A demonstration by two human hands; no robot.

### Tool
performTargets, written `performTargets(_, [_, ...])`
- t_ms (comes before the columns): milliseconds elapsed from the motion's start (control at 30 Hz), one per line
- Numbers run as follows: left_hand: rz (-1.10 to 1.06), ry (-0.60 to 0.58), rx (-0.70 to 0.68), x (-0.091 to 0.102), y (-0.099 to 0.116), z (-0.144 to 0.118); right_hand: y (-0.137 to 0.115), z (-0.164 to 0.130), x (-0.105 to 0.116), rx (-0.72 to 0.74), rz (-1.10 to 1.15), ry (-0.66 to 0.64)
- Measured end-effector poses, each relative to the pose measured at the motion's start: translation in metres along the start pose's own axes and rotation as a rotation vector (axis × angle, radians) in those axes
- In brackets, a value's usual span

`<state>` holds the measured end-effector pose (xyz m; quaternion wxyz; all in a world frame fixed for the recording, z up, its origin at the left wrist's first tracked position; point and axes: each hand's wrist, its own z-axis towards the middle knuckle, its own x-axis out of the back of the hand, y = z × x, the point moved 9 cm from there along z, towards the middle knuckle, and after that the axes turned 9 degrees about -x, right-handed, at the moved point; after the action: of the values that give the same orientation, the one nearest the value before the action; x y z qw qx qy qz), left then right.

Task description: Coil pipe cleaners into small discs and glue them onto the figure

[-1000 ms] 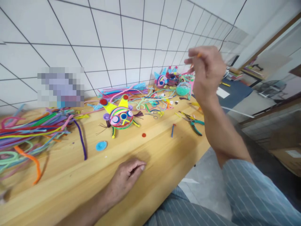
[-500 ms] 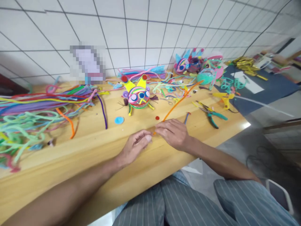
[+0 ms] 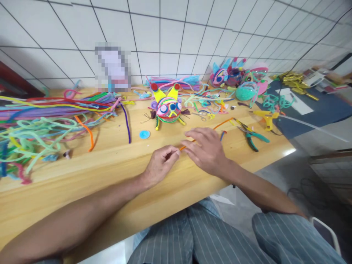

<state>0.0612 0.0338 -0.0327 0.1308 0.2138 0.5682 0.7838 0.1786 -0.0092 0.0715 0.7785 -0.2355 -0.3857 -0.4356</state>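
My left hand (image 3: 162, 163) pinches the end of an orange pipe cleaner (image 3: 222, 123) between thumb and fingertips, just above the table. My right hand (image 3: 206, 151) is closed loosely over the same pipe cleaner, close beside the left, with its upper fingers slightly apart. Beyond my right hand, the pipe cleaner runs out to the right, toward the pliers (image 3: 253, 138). Behind my hands stands a colourful round craft figure (image 3: 168, 108) with yellow horns and goggle eyes. A light blue disc (image 3: 144, 134) lies left of it. A short blue pipe cleaner piece (image 3: 223, 135) is near my right hand.
Bundled and tangled pipe cleaners (image 3: 49, 126) cover the left side. A yellow glue gun (image 3: 266, 119) lies at the right. More craft figures (image 3: 220, 76) stand by the tiled wall. Scissors (image 3: 202, 116) lie among scraps. A dark blue mat (image 3: 324, 106) covers the far right.
My left hand has tightened into a pinch on the orange pipe cleaner's end. The pipe cleaner's far part has swung lower. The small red disc is now out of sight.
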Motion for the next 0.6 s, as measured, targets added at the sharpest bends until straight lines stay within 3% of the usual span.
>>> performTargets(100, [0.056, 0.025, -0.048, 0.002, 0.003, -0.001, -0.011, 0.001, -0.019, 0.044, 0.058, -0.130])
performTargets(267, [0.116, 0.074, -0.061, 0.010, 0.006, 0.001, 0.000, 0.004, -0.037, -0.043, 0.137, -0.241])
performTargets(433, [0.118, 0.090, 0.005, 0.015, 0.008, 0.006, 0.003, 0.008, -0.035, -0.004, 0.139, -0.221])
performTargets(600, [0.005, 0.028, 0.089, 0.018, 0.013, 0.019, 0.001, 0.015, -0.030, 0.082, 0.048, -0.139])
